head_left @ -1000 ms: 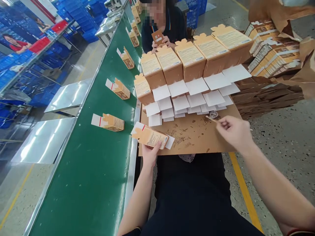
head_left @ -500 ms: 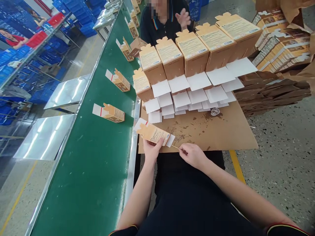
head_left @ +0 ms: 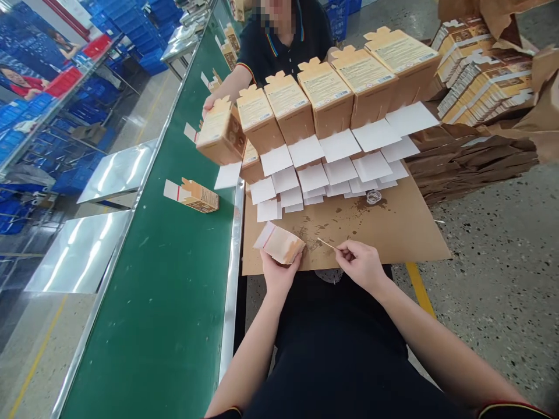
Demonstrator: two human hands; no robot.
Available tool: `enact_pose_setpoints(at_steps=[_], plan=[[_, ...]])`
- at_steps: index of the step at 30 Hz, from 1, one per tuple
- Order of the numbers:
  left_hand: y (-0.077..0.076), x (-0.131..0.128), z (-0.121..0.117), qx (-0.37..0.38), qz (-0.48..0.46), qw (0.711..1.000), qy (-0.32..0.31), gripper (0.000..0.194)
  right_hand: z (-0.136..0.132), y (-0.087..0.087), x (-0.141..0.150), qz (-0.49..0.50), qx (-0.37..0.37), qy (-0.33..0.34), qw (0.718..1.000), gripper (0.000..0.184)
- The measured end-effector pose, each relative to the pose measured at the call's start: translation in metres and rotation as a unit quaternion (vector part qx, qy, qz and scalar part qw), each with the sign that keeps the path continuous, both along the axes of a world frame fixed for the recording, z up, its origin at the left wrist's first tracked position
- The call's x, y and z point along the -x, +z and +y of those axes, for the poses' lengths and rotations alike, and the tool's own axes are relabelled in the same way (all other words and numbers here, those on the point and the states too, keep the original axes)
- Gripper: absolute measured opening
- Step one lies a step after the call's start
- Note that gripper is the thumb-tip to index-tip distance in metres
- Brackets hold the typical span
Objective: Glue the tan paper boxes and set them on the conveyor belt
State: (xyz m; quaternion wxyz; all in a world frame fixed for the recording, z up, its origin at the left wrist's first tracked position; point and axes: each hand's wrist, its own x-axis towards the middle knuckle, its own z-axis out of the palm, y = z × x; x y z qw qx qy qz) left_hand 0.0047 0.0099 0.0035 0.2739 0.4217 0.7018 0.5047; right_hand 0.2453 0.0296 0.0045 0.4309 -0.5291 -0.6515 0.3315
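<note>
My left hand (head_left: 279, 273) is closed around a small tan carton (head_left: 282, 243), which lies tilted above the near edge of the cardboard sheet. Its white flap with a red strip points up and left. In my right hand (head_left: 360, 262), thumb and fingers pinch a thin stick that looks like a cotton swab (head_left: 326, 242). The swab's tip points left towards the carton, apart from it. A small clear dish (head_left: 373, 198) stands on the stained cardboard sheet (head_left: 419, 233) beyond my right hand.
Stacked cartons with white flaps (head_left: 308, 116) stand ahead. On the green conveyor belt (head_left: 174, 291) sits another small carton (head_left: 198, 195). A co-worker's hand (head_left: 212, 103) holds a larger carton (head_left: 220, 131) over the belt. Bundled flat cartons (head_left: 484, 87) lie on brown paper at right.
The carton in my left hand has been turned, and the swab has drawn away from it to the right. The co-worker has reached over the belt with a larger carton.
</note>
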Motion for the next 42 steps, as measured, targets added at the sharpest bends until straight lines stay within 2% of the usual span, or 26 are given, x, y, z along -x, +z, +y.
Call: enact_pose_setpoints(at_steps=[6,13,18,20,22,25,27,29,32,34,35,37,38,39,40,42], plan=[[0.000,-0.002,0.001,0.018,0.030,0.999,0.003,0.081,-0.015,0.006,0.003,0.024,-0.008,-0.016,1.000,0.020],[-0.001,-0.007,0.006,0.007,0.022,1.000,0.013,0.078,-0.019,0.011,0.002,0.022,0.024,-0.026,0.999,0.022],[-0.004,-0.007,0.005,-0.003,-0.019,1.000,-0.002,0.080,-0.019,0.014,-0.001,0.038,0.009,-0.035,0.999,0.024],[-0.006,0.007,-0.003,-0.007,-0.048,0.999,0.013,0.081,-0.021,0.015,-0.007,0.039,0.009,-0.046,0.998,0.027],[-0.005,0.034,-0.012,-0.026,-0.062,0.995,0.067,0.086,-0.023,0.017,-0.017,0.033,0.014,-0.065,0.997,0.030],[0.005,0.096,-0.018,-0.101,-0.032,0.979,0.173,0.103,-0.022,0.019,-0.031,0.027,0.008,-0.093,0.995,0.032],[0.012,0.137,-0.012,-0.125,-0.010,0.972,0.200,0.113,-0.018,0.021,-0.036,0.030,-0.001,-0.094,0.995,0.031],[0.015,0.167,-0.003,-0.101,-0.015,0.974,0.203,0.114,-0.011,0.022,-0.036,0.033,-0.007,-0.081,0.996,0.030],[0.012,0.185,0.003,-0.047,-0.037,0.977,0.203,0.105,-0.001,0.024,-0.032,0.039,-0.019,-0.067,0.997,0.029],[0.010,0.182,-0.004,-0.055,-0.005,0.973,0.226,0.098,0.002,0.025,-0.034,0.041,-0.027,-0.074,0.996,0.030],[0.012,0.179,-0.011,-0.082,0.031,0.964,0.251,0.094,0.002,0.026,-0.037,0.039,-0.028,-0.081,0.996,0.031],[0.025,0.171,-0.025,-0.169,0.117,0.931,0.301,0.083,0.000,0.026,-0.046,0.034,-0.024,-0.102,0.994,0.034],[0.036,0.168,-0.029,-0.218,0.144,0.915,0.306,0.076,0.000,0.026,-0.051,0.033,-0.019,-0.114,0.993,0.036],[0.052,0.165,-0.029,-0.260,0.149,0.909,0.291,0.067,0.000,0.026,-0.055,0.033,-0.014,-0.124,0.992,0.037],[0.070,0.162,-0.024,-0.287,0.127,0.915,0.255,0.059,0.001,0.027,-0.059,0.033,-0.009,-0.131,0.991,0.039],[0.111,0.155,0.005,-0.287,0.014,0.946,0.149,0.044,0.005,0.029,-0.062,0.033,-0.006,-0.132,0.991,0.042]])
